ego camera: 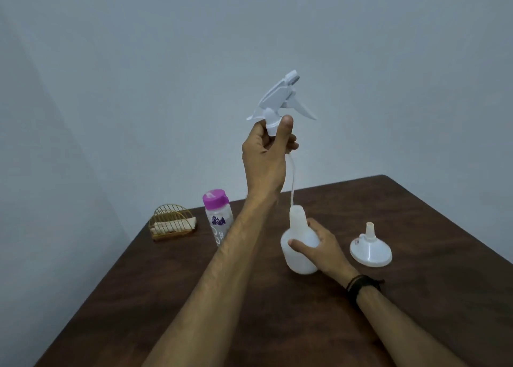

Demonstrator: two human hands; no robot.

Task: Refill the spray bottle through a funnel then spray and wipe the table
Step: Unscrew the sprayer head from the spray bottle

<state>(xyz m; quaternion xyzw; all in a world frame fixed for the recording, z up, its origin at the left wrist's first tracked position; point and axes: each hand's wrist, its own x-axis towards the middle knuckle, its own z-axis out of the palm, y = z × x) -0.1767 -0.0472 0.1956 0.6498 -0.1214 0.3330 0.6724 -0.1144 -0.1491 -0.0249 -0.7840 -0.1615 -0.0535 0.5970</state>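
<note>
My left hand [268, 155] is raised high and grips the collar of the white spray trigger head [280, 100]. The head is off the bottle, and its clear dip tube [292, 183] hangs down to the bottle's open neck. The white translucent spray bottle [299, 244] stands upright on the dark wooden table [416, 297], with my right hand [319, 248] wrapped around its body. A white funnel [370, 248] lies wide end down, spout up, just right of the bottle. A clear water bottle with a pink cap [218, 214] stands to the left, partly behind my left forearm.
A gold wire holder [172, 222] with a folded cloth inside sits at the table's far left corner. A plain grey wall rises behind. The table's far edge runs close behind the bottles, and its left edge slants toward me.
</note>
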